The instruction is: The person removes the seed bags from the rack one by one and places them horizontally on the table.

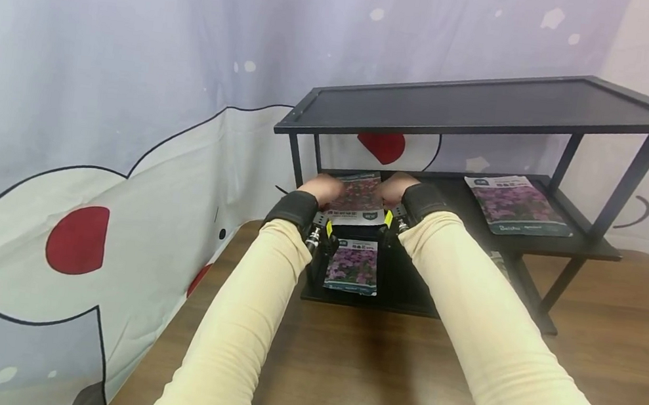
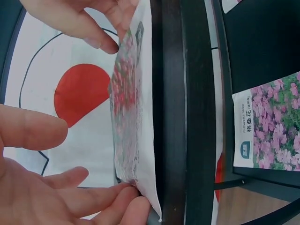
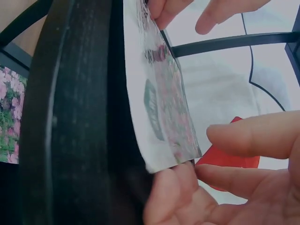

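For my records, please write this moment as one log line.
Red-flower packet: middle shelf; left hand: touches its left edge; right hand: touches its right edge; pink-flower packet: bottom shelf

packet (image 1: 359, 196) looked smooth, paper or plastic unclear. rack (image 1: 459, 104) looked like satin-finish painted metal. tabletop (image 1: 335, 382) had smooth wood grain, slight gloss. backdrop (image 1: 110, 41) was creased cloth, sleeves (image 1: 235, 318) matt, soft fabric.

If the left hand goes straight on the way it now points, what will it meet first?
Most likely the packet with red flowers: the left hand touches its edge, though depth is unclear.
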Available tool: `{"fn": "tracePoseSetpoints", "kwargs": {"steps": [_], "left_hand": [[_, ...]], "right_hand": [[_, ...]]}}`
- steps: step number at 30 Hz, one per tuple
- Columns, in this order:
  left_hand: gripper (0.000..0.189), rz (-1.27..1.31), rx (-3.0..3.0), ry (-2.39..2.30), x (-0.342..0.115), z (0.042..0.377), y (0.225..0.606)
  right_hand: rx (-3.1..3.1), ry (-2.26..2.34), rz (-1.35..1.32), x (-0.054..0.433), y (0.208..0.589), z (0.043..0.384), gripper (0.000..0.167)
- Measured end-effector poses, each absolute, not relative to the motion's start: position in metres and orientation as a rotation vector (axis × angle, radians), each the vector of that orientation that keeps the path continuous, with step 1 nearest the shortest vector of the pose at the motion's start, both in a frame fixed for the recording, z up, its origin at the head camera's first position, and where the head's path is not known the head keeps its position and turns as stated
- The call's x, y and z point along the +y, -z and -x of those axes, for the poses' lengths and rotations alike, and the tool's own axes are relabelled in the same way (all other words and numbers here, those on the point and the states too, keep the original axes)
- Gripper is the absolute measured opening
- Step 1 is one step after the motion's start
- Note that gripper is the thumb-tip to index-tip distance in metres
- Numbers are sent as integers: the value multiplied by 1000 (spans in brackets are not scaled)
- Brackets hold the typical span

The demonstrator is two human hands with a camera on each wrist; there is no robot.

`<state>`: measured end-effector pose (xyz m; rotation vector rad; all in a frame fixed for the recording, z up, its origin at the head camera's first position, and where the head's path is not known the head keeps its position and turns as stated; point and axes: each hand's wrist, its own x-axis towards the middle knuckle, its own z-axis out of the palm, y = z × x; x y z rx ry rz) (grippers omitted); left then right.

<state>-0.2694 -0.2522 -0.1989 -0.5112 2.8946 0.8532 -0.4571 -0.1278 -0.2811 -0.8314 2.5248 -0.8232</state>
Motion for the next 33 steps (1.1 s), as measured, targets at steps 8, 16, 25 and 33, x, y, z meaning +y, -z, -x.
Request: {"fn": "tracePoseSetpoints", "kwargs": {"steps": [8,16,25,33], "left_hand": [[24,527,2875,-904,-247,273,202],[29,499,2896,-890,-246,272,205],[17,542,2856,-1088,-254,270,213],[22,486,2951,-1122,-280,291,225]], "right_hand": [[2597,827,771,-122,292,464,20],[2504,855,719,-92,242,383,32],[1905,1058,829,-123,362,604,30],[1739,1193,768,-103,303,522,28]]}}
